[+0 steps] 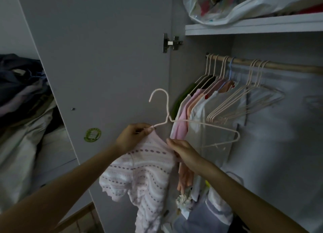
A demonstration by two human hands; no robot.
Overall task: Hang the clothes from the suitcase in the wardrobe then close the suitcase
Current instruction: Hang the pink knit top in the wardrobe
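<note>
A pale pink knitted garment (145,173) with rows of darker dots hangs partly on a cream wire hanger (201,124), in front of the open wardrobe door (97,58). My left hand (132,136) pinches the garment's shoulder together with the hanger's left arm. My right hand (185,152) grips the garment's other edge below the hanger's bare right arm. To the right runs the wooden rail (283,66), carrying hung clothes (195,110) and several empty hangers (244,101). The suitcase is out of view.
A shelf (253,25) above the rail holds a plastic bag of items (227,7). Folded things lie at the wardrobe's bottom (206,213). A heap of clothes (22,96) lies to the left, beyond the door.
</note>
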